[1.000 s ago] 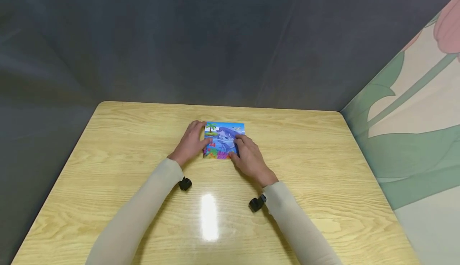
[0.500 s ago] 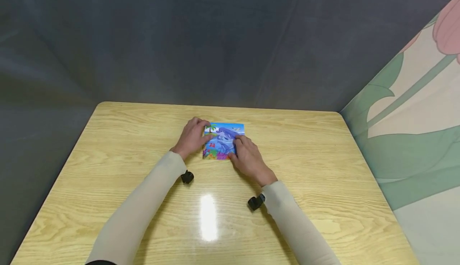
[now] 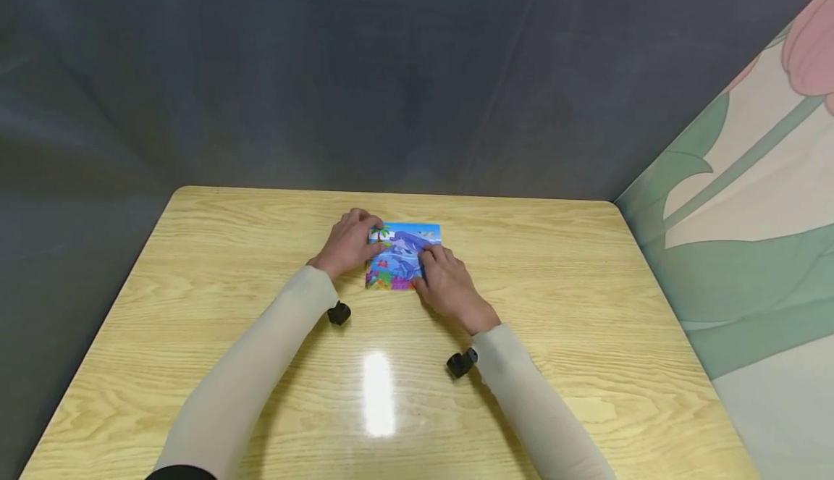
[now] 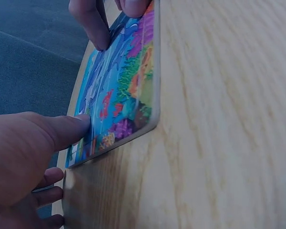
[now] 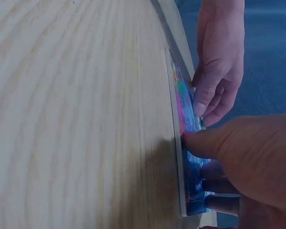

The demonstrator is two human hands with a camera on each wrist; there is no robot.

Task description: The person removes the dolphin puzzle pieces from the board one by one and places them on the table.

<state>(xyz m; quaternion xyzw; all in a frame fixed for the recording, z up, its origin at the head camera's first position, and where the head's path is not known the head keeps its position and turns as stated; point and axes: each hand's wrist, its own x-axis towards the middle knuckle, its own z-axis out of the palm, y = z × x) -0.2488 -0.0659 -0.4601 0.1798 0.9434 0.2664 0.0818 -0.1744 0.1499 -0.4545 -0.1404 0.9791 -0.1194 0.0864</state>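
A small picture board with a bright dolphin and sea scene lies flat on the wooden table. My left hand is at its left edge, with the thumb lying on the picture and the fingers by the far left corner. My right hand covers the near right part: its fingertips press on the picture and its thumb touches the near edge of the board. In the right wrist view the left hand points its fingers down onto the board. The board's right near corner is hidden.
Bare light wood surrounds the board on all sides, with a lamp glare near me. A dark grey curtain stands behind the table and a flower-painted wall runs close along its right side.
My left hand crept slightly along the board's left edge toward the far corner. The board and my right hand shifted a touch to the left.
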